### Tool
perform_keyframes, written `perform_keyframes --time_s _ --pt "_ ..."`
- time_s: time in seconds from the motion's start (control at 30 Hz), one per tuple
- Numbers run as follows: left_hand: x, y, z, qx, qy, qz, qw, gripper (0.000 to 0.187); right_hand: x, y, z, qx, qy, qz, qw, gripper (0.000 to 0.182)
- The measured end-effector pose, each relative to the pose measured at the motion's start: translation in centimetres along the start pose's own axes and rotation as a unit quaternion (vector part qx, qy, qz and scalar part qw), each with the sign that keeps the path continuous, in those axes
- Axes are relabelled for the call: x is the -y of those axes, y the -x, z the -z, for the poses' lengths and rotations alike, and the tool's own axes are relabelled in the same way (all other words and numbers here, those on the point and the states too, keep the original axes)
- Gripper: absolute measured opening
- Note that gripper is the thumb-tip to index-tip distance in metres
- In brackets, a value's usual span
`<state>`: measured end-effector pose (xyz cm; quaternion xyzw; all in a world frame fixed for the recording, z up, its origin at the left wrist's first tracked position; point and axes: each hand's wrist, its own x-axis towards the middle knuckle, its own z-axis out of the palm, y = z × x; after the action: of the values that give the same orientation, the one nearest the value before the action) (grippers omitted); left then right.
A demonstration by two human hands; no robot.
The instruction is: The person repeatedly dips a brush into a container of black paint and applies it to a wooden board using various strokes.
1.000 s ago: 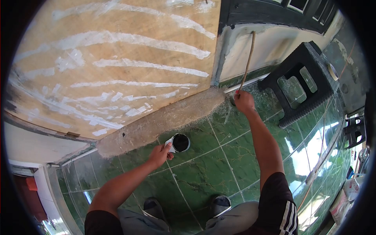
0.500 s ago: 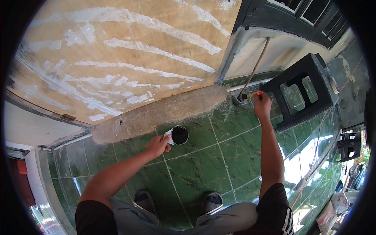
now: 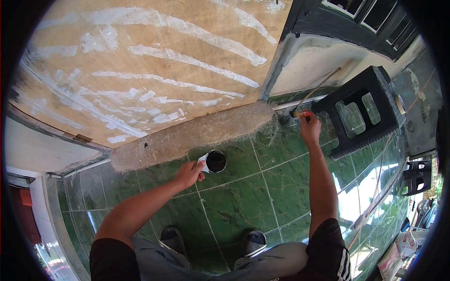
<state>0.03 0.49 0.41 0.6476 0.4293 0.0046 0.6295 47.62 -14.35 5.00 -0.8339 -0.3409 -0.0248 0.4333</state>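
Observation:
My left hand (image 3: 188, 174) grips a small white cup (image 3: 203, 160) with dark, black-looking paint (image 3: 216, 161) inside, held over the green tiles. In my right hand (image 3: 311, 129) is a paintbrush (image 3: 303, 114) with a yellow and red handle, fingers pinched around it. Its dark bristles point left, overlapping a thin wooden stick (image 3: 318, 87) near the stick's lower end. A small grey pot-like thing (image 3: 284, 119) sits on the floor by the wall, just left of the bristles.
A black plastic stool (image 3: 336, 117) lies tipped right of my right hand. Ahead stands a tan board (image 3: 187, 61) with white streaks, above a rough concrete strip (image 3: 197, 131). My slippered feet (image 3: 253, 242) rest on green tiles (image 3: 234, 196). A second stool (image 3: 417, 178) is far right.
The stick has swung down to the right and its upper end is lower. My right hand with the brush has shifted slightly. The left hand and cup stay put.

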Motion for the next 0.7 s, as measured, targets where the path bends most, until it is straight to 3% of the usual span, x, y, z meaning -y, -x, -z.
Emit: perform_keyframes --time_s 0.57,0.67,0.7 --pt "-0.2 0.0 -0.4 -0.030 -0.056 -0.005 0.998 0.046 -2.4 2.1 -4.3 0.137 0.043 0.064 0.988 0.020" --pt "0.3 -0.5 -0.4 -0.037 -0.053 -0.007 0.998 0.044 -2.1 2.3 -4.7 0.097 0.129 0.090 0.983 0.016" --pt "0.3 -0.6 -0.3 -0.037 -0.053 -0.015 0.998 0.043 -2.7 2.1 -5.0 0.082 0.103 0.080 0.988 0.015"
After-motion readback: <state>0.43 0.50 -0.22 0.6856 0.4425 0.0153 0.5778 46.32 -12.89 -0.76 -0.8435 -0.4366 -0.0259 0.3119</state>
